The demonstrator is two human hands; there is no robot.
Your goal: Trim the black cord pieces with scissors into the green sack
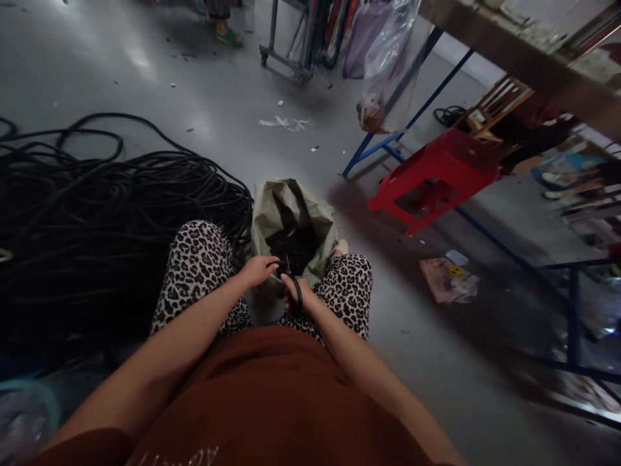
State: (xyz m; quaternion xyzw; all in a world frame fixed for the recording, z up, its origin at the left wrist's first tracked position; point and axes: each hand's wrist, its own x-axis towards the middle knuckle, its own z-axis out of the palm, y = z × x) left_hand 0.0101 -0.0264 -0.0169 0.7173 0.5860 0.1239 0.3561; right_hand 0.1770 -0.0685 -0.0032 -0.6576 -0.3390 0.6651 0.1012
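The right hand grips black-handled scissors; the left hand pinches a thin black cable at the blades, above an open grey-green woven sack between the knees, beside a heap of coiled black cable.

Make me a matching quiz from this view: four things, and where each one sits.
1 cable pile
2 sack
3 stool
4 scissors

a in the right hand
b tipped on the floor, right of the sack
c between the knees
d on the floor at the left

Pairs: 1-d, 2-c, 3-b, 4-a
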